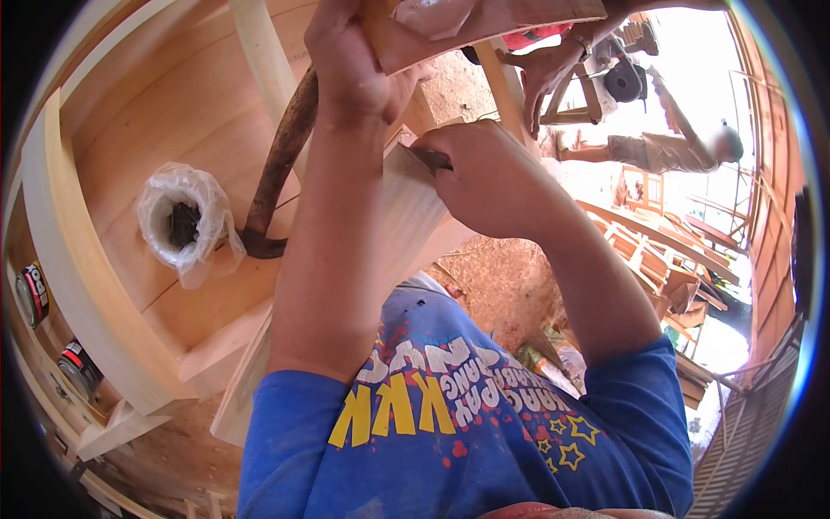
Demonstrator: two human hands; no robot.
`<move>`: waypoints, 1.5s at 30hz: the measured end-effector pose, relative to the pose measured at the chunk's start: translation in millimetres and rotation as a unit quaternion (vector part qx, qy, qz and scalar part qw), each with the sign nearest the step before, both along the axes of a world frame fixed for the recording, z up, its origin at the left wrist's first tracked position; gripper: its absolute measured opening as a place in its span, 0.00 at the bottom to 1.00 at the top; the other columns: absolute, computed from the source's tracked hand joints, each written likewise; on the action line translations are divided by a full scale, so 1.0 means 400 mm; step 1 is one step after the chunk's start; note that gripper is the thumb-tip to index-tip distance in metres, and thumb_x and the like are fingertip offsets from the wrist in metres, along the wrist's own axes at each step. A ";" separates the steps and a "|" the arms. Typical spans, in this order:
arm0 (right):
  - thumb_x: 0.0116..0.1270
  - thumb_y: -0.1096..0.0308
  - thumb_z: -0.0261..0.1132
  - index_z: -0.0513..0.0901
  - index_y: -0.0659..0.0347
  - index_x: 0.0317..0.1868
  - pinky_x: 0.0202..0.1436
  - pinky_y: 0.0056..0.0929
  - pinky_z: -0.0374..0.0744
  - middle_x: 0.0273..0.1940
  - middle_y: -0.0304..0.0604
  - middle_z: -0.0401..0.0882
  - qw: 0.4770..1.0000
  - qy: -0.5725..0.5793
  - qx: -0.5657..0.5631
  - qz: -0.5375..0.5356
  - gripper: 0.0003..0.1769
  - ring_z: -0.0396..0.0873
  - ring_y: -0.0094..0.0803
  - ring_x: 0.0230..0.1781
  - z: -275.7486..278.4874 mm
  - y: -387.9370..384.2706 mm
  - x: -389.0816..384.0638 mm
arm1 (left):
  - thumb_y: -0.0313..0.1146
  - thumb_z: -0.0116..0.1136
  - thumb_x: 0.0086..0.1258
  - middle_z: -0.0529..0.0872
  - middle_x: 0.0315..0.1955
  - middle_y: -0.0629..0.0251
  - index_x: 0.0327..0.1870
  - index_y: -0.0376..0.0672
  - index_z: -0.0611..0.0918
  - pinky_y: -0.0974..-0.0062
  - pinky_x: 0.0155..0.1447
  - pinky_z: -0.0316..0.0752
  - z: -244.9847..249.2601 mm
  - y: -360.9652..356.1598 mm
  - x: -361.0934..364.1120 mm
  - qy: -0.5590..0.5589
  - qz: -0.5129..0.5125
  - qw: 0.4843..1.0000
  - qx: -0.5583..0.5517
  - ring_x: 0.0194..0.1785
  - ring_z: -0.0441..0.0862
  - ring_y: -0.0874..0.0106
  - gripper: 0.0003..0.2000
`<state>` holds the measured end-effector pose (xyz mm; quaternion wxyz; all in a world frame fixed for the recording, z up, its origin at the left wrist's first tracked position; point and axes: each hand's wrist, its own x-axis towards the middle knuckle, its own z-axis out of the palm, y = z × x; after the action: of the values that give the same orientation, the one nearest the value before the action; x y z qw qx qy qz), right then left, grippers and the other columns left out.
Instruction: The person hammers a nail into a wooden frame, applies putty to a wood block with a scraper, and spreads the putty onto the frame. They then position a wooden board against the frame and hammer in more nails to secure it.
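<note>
My left hand [354,73] is closed on a small piece of wood [510,24], which carries a pale, shiny patch at the top edge of the view. Some of its fingers are hidden behind the wood. In my closed right hand [493,177] is a putty knife [424,158], its flat metal blade lying near the end of a pale plank [402,203]. Left of my left forearm, a hammer [285,147] with a dark wooden handle rests against the woodwork. Beside its head stands a plastic-lined container [183,221] with dark small pieces, perhaps nails, inside.
A wooden frame [82,251] curves along the left, with two cans [33,294] [79,368] beyond it. Another person's hand [549,73] reaches in at the top right. Farther off, a person [666,151] stands near stacked wooden pieces [661,259].
</note>
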<state>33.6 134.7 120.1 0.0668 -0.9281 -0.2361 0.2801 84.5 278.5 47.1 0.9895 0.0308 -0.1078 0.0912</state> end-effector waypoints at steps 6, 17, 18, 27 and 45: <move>0.59 0.76 0.60 0.88 0.67 0.58 0.44 0.32 0.85 0.38 0.50 0.90 0.992 0.080 -0.012 -0.097 0.25 0.89 0.31 0.38 0.052 -0.017 0.110 | 0.54 0.42 0.88 0.83 0.66 0.49 0.73 0.35 0.73 0.52 0.73 0.79 -0.014 0.028 0.002 -0.033 0.017 0.999 0.005 0.66 0.84 0.55 0.30; 0.61 0.74 0.59 0.88 0.66 0.59 0.53 0.41 0.85 0.44 0.59 0.89 0.989 0.075 -0.120 0.031 0.25 0.89 0.47 0.45 -0.055 0.056 0.142 | 0.50 0.44 0.89 0.84 0.65 0.54 0.71 0.43 0.76 0.53 0.72 0.80 -0.012 0.078 -0.001 -0.044 0.094 0.994 -0.047 0.68 0.83 0.58 0.23; 0.61 0.73 0.59 0.88 0.65 0.59 0.57 0.43 0.84 0.46 0.60 0.89 0.990 0.042 -0.117 0.064 0.25 0.88 0.50 0.48 -0.066 0.059 0.134 | 0.50 0.44 0.89 0.84 0.65 0.55 0.70 0.44 0.76 0.53 0.72 0.80 -0.015 0.083 -0.003 -0.055 0.084 0.993 -0.058 0.68 0.82 0.58 0.22; 0.55 0.74 0.60 0.89 0.69 0.47 0.51 0.47 0.85 0.43 0.58 0.89 0.988 -0.026 0.095 0.123 0.20 0.88 0.53 0.46 0.002 0.058 0.116 | 0.45 0.49 0.88 0.83 0.63 0.65 0.71 0.51 0.75 0.55 0.75 0.77 -0.020 0.080 0.017 -0.120 0.099 0.982 -0.103 0.71 0.79 0.64 0.17; 0.74 0.73 0.66 0.85 0.59 0.67 0.62 0.29 0.81 0.53 0.44 0.91 0.917 0.083 0.359 -0.152 0.22 0.84 0.25 0.55 -0.205 -0.185 0.122 | 0.44 0.50 0.87 0.82 0.67 0.59 0.72 0.49 0.75 0.55 0.73 0.79 0.009 0.061 0.002 -0.078 0.059 0.988 -0.118 0.71 0.79 0.62 0.19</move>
<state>82.3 60.5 38.2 0.4562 -0.8399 -0.1709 0.2392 85.4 303.0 50.7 0.9676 -0.0874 -0.1708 0.1639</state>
